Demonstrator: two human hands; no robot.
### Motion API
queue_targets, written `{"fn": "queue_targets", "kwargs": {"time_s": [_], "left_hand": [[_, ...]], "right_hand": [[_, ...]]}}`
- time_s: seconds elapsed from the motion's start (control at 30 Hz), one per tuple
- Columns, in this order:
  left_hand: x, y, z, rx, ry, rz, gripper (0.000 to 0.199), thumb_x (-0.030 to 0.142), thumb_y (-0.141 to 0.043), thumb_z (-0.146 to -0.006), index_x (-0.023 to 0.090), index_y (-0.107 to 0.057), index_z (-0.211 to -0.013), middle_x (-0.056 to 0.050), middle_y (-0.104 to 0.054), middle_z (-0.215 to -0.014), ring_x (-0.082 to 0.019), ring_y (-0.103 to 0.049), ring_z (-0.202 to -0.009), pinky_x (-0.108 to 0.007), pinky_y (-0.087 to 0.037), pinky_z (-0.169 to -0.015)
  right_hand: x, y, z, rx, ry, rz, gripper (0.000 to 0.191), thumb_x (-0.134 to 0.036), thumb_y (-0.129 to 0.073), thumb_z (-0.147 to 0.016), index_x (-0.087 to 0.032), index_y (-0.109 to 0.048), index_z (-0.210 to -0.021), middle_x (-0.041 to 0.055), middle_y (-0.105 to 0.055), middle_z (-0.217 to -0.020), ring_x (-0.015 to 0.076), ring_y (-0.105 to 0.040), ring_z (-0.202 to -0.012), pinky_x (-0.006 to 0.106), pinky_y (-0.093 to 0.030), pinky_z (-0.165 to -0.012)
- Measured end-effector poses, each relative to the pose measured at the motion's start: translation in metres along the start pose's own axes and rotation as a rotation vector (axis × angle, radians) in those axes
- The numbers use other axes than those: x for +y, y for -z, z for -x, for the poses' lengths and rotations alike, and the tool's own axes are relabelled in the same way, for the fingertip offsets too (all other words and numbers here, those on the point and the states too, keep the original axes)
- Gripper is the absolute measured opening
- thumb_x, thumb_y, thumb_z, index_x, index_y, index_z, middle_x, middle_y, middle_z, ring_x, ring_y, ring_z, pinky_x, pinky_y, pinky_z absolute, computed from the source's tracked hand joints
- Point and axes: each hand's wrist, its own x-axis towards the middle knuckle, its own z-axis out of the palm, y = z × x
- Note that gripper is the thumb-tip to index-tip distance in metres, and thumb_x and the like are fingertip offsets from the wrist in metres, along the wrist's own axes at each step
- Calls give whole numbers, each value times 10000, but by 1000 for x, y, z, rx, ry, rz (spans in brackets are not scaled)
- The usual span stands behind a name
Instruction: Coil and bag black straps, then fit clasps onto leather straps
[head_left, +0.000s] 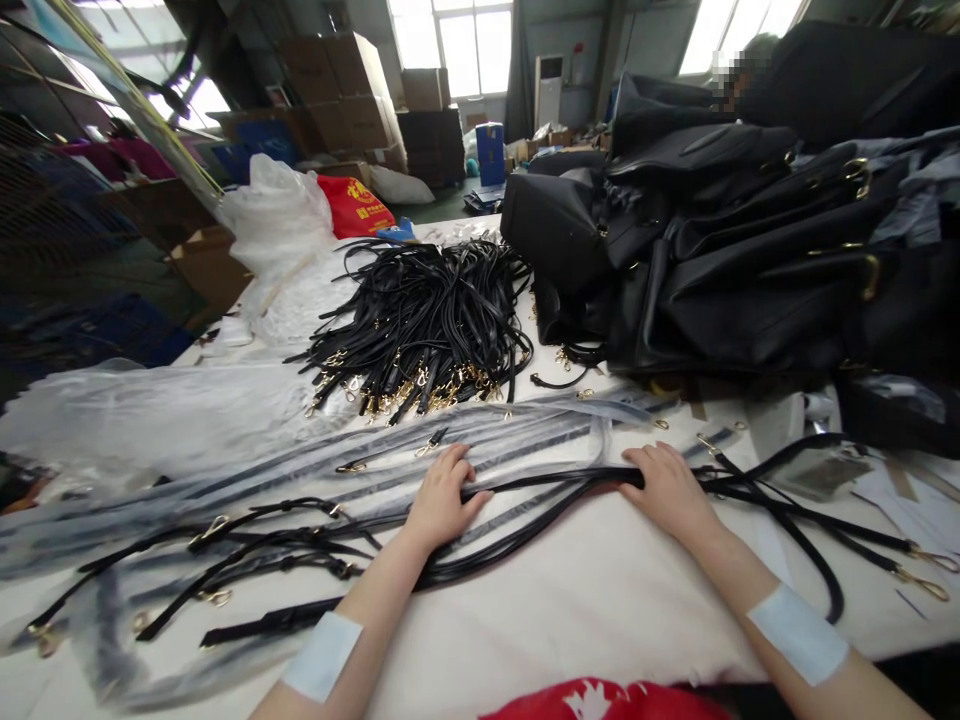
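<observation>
A bundle of long black straps [544, 520] runs sideways across the white table in front of me. My left hand [442, 498] is closed around part of it, the straps passing between thumb and fingers. Farther right, my right hand [666, 488] has its thumb and fingers on either side of the same bundle. Strap ends with gold clasps [921, 583] spread out to the right. More buckled ends [255, 570] lie to the left. Some strands under my palms are hidden.
Beyond my hands is a heap of short black straps [442, 310] with gold clips. Black bags [712, 250] are piled at the back right. Clear plastic wrapping [172, 420] covers the left side. A red bag [356, 205] and cardboard boxes [341, 95] stand farther back.
</observation>
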Motion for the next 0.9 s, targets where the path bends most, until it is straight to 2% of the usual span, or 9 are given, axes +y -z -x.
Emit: {"fn": "queue_targets", "kwargs": {"time_s": [0.17, 0.4, 0.77, 0.9], "left_hand": [[0, 0, -1, 0, -1, -7, 198, 365, -652, -849, 217, -527, -891, -123, -493, -1432, -313, -407, -1378, -512, -367, -1141], [1, 0, -2, 10, -5, -1, 177, 349, -638, -859, 213, -525, -871, -123, -512, -1412, -312, -420, -1365, -517, -373, -1135], [-3, -3, -1, 26, -15, -13, 171, 370, -616, -865, 218, -538, -866, -118, -518, -1418, -304, -426, -1368, -504, -376, -1141], [-10, -7, -2, 77, 12, -12, 252, 444, -567, -864, 214, -559, -967, -134, -543, -1379, -298, -475, -1326, -481, -398, -1131]], "right_hand": [[-10, 5, 11, -15, 25, -48, 48, -210, -591, -832, -219, -596, -879, 61, -616, -835, 266, -591, -886, 453, -391, -1057], [-27, 8, 11, 26, -26, -95, 176, -117, -546, -776, -197, -540, -933, 107, -614, -959, 285, -564, -965, 411, -455, -927], [-26, 3, 11, 71, -60, -189, 206, -111, -538, -755, -215, -535, -933, 88, -603, -961, 281, -545, -950, 415, -446, -872], [-30, 4, 12, 72, -92, -160, 123, -149, -583, -817, -188, -557, -930, 60, -589, -954, 236, -547, -934, 395, -458, -857]]}}
